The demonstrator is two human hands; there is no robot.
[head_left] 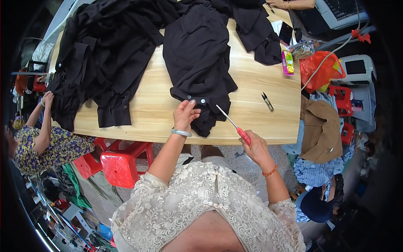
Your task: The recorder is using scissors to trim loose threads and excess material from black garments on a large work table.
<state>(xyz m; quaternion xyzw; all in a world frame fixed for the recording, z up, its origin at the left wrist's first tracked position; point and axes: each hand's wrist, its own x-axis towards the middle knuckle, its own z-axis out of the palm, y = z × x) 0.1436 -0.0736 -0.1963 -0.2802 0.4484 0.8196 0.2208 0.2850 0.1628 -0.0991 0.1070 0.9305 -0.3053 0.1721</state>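
Beyond my chest point(212, 229), my bare left grip point(184, 116) lies half-open, fingers loosely bent; my bare right grip point(257, 148) is clenched.

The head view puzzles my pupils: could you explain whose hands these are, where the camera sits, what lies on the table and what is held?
There is no machine here: a person works bare-handed. A fisheye camera worn on the head looks down, so straight edges bend near the rim. On the pale wooden table lie black garments, thread snips and a pink packet. The right hand grips a red-handled tool with a thin metal shaft. The left hand, loosely open, is beside the buttons on the middle garment; contact is hard to tell.
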